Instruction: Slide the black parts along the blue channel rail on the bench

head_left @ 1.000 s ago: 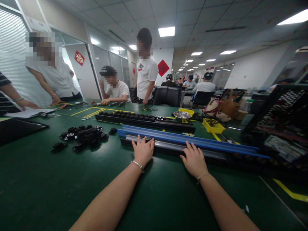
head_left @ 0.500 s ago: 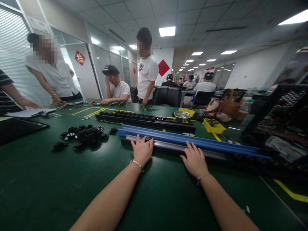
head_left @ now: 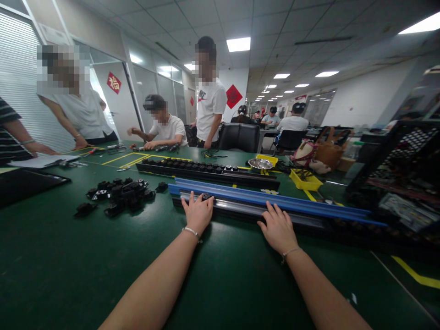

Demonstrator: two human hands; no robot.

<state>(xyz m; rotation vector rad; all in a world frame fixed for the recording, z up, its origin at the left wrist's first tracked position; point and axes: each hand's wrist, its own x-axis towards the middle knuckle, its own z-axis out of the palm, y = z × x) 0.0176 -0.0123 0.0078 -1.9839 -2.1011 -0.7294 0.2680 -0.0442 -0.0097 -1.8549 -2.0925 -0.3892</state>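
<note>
A long black and silver rail lies across the green table, with a blue strip along its far side. My left hand rests on the rail near its left end, fingers spread flat beside a small black part sitting in the rail. My right hand lies flat on the rail further right, fingers stretched out. Neither hand grips anything.
A pile of small black parts lies to the left. A second black rail filled with parts lies behind. Yellow trays, a metal bowl and a black crate stand at the right. Several people are at the far edge.
My left hand has slid a little to the left along the rail, and the small black part has moved with it. My right hand has stayed in place.
</note>
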